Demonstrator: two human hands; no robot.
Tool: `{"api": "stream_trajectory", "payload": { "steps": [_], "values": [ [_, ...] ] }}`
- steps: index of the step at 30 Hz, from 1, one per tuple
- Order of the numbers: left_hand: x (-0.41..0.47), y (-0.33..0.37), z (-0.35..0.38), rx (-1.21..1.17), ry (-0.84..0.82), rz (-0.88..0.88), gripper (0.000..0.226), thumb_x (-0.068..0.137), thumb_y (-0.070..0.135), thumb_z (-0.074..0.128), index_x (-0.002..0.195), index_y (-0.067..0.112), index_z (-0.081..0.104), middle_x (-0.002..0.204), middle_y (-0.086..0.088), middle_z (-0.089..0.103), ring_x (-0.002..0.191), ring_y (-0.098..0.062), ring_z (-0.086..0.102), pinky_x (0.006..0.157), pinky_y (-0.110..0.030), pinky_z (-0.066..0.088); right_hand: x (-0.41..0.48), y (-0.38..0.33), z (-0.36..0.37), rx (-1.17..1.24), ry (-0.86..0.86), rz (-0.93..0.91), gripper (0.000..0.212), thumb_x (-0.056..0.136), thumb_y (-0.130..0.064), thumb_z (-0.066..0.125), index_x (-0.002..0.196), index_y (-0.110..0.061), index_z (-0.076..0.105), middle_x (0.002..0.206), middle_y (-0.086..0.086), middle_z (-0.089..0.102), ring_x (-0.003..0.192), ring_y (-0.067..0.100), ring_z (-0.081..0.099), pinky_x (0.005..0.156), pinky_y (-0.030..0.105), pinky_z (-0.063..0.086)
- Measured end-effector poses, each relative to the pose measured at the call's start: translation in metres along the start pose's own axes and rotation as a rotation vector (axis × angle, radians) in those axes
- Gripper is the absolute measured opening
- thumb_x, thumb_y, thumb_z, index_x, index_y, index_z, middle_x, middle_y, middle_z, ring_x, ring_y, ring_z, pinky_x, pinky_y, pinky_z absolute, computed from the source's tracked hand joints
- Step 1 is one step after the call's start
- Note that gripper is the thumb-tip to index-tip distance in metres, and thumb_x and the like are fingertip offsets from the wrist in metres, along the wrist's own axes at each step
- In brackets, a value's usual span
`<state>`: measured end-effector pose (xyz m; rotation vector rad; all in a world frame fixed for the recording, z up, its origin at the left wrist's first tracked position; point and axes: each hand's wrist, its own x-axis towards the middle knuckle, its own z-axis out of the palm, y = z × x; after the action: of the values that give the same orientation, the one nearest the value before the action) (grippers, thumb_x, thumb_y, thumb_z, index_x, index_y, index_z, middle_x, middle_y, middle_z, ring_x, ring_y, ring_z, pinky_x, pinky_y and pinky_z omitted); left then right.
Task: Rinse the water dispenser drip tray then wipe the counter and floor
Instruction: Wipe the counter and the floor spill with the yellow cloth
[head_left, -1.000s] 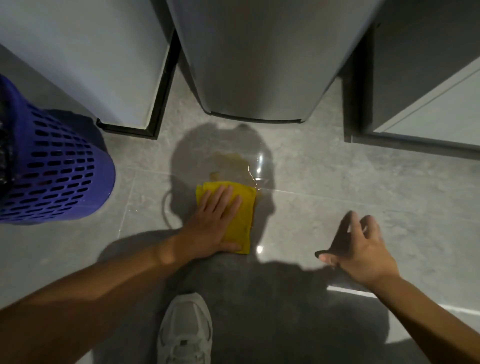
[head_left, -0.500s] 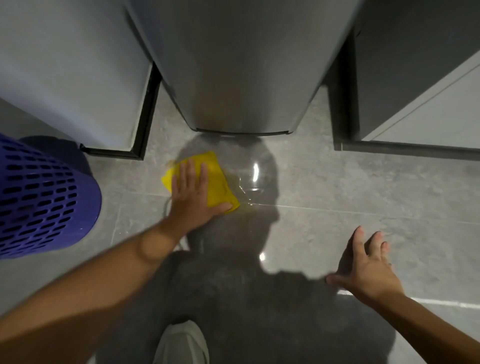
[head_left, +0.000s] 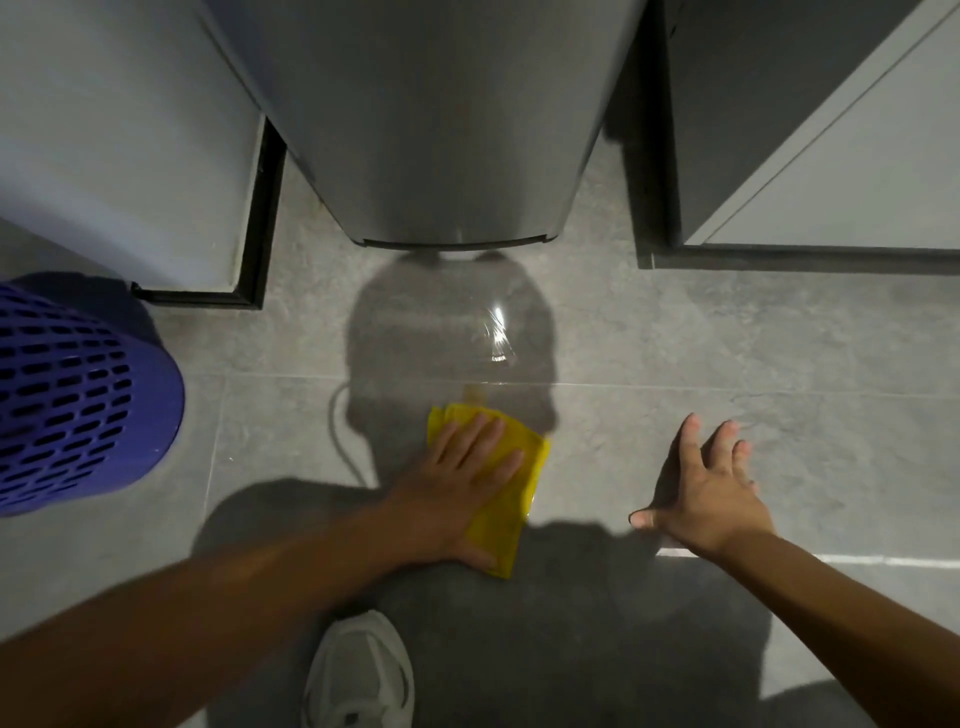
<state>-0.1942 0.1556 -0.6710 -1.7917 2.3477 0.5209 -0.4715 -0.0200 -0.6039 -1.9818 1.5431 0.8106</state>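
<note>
A folded yellow cloth (head_left: 511, 506) lies flat on the grey tiled floor (head_left: 727, 364). My left hand (head_left: 457, 488) presses down on it, palm flat and fingers spread over the cloth. A wet patch (head_left: 493, 338) glints on the tile just beyond the cloth, in front of the silver water dispenser base (head_left: 441, 130). My right hand (head_left: 701, 488) hovers to the right with fingers apart, holding nothing, just above or on the floor. The drip tray is not in view.
A purple perforated basket (head_left: 72, 405) stands at the left. Pale cabinets (head_left: 119, 130) flank the dispenser on the left and another cabinet (head_left: 831, 156) on the right, with dark plinths. A white shoe (head_left: 363, 670) is at the bottom centre.
My left hand has dragged the yellow cloth from up near the dispenser's foot back towards me and to the right. My right hand stays hovering, fingers spread wider.
</note>
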Motion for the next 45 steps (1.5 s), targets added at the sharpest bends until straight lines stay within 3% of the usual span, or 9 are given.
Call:
{"api": "stream_trajectory", "payload": {
  "steps": [6, 12, 19, 24, 28, 34, 39, 42, 45],
  "values": [
    [-0.008, 0.058, 0.007, -0.27, 0.037, -0.652, 0.133, 0.06, 0.096, 0.046, 0.163, 0.015, 0.024, 0.169, -0.025, 0.02, 0.156, -0.047, 0.019, 0.123, -0.059, 0.01, -0.001, 0.002, 0.003, 0.005, 0.012, -0.004, 0.15, 0.067, -0.07, 0.081, 0.158, -0.021, -0.027, 0.164, 0.022, -0.032, 0.154, 0.045, -0.018, 0.123, 0.06, 0.018],
    [0.051, -0.042, -0.021, -0.391, 0.19, -0.988, 0.135, 0.066, 0.093, 0.054, 0.166, 0.02, 0.001, 0.172, -0.024, -0.002, 0.159, -0.042, -0.006, 0.124, -0.061, 0.001, 0.004, 0.003, 0.005, 0.028, 0.009, 0.002, 0.15, 0.069, -0.064, 0.084, 0.157, -0.022, -0.029, 0.163, 0.022, -0.035, 0.154, 0.045, -0.021, 0.123, 0.059, 0.016],
    [0.113, -0.133, -0.066, 0.02, -0.082, -0.252, 0.137, 0.058, 0.104, 0.028, 0.165, 0.025, -0.006, 0.172, -0.024, -0.004, 0.158, -0.045, -0.002, 0.125, -0.065, 0.007, 0.006, 0.006, 0.007, 0.03, 0.01, 0.012, 0.149, 0.069, -0.062, 0.085, 0.157, -0.024, -0.03, 0.163, 0.023, -0.035, 0.153, 0.045, -0.023, 0.124, 0.06, 0.015],
    [0.096, -0.069, -0.048, 0.18, -0.068, 0.258, 0.136, 0.059, 0.101, 0.042, 0.164, 0.02, 0.015, 0.171, -0.023, 0.012, 0.158, -0.045, 0.009, 0.124, -0.062, 0.011, 0.004, 0.005, 0.005, 0.028, 0.003, 0.013, 0.149, 0.069, -0.065, 0.084, 0.157, -0.025, -0.028, 0.164, 0.022, -0.034, 0.153, 0.045, -0.022, 0.123, 0.06, 0.014],
    [0.049, 0.013, -0.011, 0.098, -0.022, 0.411, 0.13, 0.06, 0.099, 0.045, 0.162, 0.019, 0.027, 0.17, -0.024, 0.018, 0.157, -0.046, 0.009, 0.124, -0.063, 0.009, 0.0, 0.006, 0.004, 0.03, 0.022, 0.005, 0.149, 0.067, -0.068, 0.083, 0.158, -0.025, -0.026, 0.165, 0.021, -0.032, 0.155, 0.043, -0.02, 0.123, 0.06, 0.016],
    [-0.016, 0.108, 0.029, -0.205, 0.023, -0.235, 0.135, 0.061, 0.093, 0.053, 0.166, 0.022, 0.006, 0.173, -0.011, -0.013, 0.16, -0.037, -0.002, 0.122, -0.061, 0.016, -0.002, 0.009, 0.007, 0.035, 0.039, 0.004, 0.148, 0.067, -0.068, 0.083, 0.159, -0.025, -0.025, 0.166, 0.02, -0.031, 0.155, 0.041, -0.019, 0.123, 0.059, 0.015],
    [0.022, 0.046, 0.003, -0.382, 0.129, -0.839, 0.137, 0.063, 0.09, 0.062, 0.165, 0.014, 0.011, 0.171, -0.025, 0.006, 0.159, -0.044, 0.004, 0.124, -0.061, 0.007, 0.003, 0.011, 0.011, 0.044, 0.039, 0.004, 0.149, 0.067, -0.067, 0.084, 0.159, -0.026, -0.026, 0.165, 0.019, -0.033, 0.155, 0.041, -0.021, 0.123, 0.058, 0.014],
    [0.064, -0.029, -0.019, -0.415, 0.164, -0.943, 0.138, 0.064, 0.093, 0.057, 0.165, 0.02, -0.003, 0.172, -0.022, -0.008, 0.159, -0.041, -0.01, 0.124, -0.061, -0.003, 0.008, 0.014, 0.015, 0.053, 0.05, 0.003, 0.149, 0.066, -0.067, 0.084, 0.158, -0.027, -0.027, 0.165, 0.018, -0.034, 0.154, 0.041, -0.022, 0.123, 0.059, 0.014],
    [0.111, -0.084, -0.043, -0.295, 0.095, -0.756, 0.142, 0.055, 0.104, 0.035, 0.164, 0.025, -0.008, 0.173, -0.019, -0.012, 0.159, -0.04, -0.013, 0.124, -0.06, -0.004, 0.013, 0.018, 0.02, 0.058, 0.052, -0.006, 0.149, 0.067, -0.068, 0.083, 0.157, -0.028, -0.028, 0.164, 0.019, -0.035, 0.154, 0.042, -0.023, 0.123, 0.06, 0.012]
  ]
}}
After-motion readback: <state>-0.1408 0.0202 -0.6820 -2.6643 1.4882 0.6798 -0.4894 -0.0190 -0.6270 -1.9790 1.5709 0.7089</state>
